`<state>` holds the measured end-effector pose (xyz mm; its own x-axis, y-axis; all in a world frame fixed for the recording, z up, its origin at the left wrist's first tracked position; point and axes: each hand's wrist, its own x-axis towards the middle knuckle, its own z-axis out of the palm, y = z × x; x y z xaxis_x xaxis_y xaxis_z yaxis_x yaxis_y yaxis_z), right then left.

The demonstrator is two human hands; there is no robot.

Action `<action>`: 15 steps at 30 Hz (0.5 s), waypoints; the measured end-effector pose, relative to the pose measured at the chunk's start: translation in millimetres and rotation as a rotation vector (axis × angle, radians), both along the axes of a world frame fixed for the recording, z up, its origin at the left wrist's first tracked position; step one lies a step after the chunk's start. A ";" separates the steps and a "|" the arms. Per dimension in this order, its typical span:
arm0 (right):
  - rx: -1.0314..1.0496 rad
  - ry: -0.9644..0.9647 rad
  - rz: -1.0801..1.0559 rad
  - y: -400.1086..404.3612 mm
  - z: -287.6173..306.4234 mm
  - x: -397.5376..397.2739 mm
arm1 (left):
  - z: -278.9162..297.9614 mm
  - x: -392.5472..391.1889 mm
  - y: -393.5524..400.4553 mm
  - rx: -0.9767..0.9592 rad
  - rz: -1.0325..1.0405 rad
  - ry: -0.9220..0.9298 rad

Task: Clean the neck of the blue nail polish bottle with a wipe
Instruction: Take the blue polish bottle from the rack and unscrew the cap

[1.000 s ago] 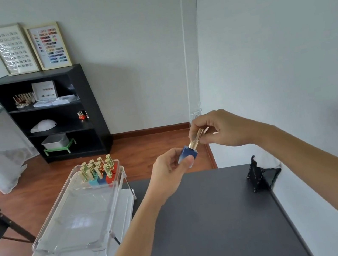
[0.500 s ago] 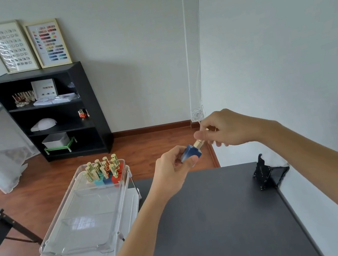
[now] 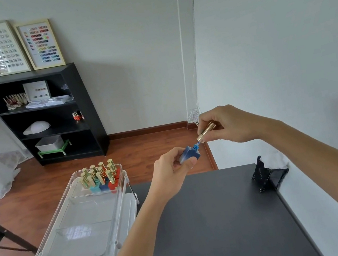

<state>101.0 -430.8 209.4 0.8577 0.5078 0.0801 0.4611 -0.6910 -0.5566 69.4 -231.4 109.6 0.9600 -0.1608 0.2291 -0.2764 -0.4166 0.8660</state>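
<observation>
Both hands are up in the air over the far edge of the dark grey table (image 3: 212, 221), nothing resting on it. The left hand (image 3: 171, 172) is wrapped around the blue nail polish bottle (image 3: 188, 155), thumb pressed along the near side, with the bottle tipped so its neck points up and to the right. The right hand (image 3: 228, 124) is pinching the gold cap (image 3: 205, 131) between thumb and fingertips – the cap is off the bottle and sits just above the neck, and you can see a bit of the blue-coated brush stem (image 3: 196, 145) bridging the gap between cap and opening. How far the brush reaches into the bottle I can't tell. To the left of the table there's a clear plastic tray (image 3: 79, 236) on a white trolley, with a cluster of gold-capped polish bottles (image 3: 100, 175) standing at its far end – teal, blue and red bases. A small black stand (image 3: 264, 179) sits at the right edge of the table near the wall. Further back against the wall is a black bookshelf (image 3: 50, 116) with two framed colour charts (image 3: 22, 46) leaning on top of it.
</observation>
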 end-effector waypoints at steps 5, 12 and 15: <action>0.017 -0.009 -0.022 -6.6 0.5 5.2 | 0.0 5.7 1.8 -0.003 0.007 -0.010; 0.020 -0.032 -0.049 -12.2 2.4 8.8 | 2.7 8.9 2.5 -0.003 0.008 -0.001; 0.019 -0.062 -0.043 -10.1 3.5 9.7 | 2.8 9.2 0.9 0.022 0.002 0.008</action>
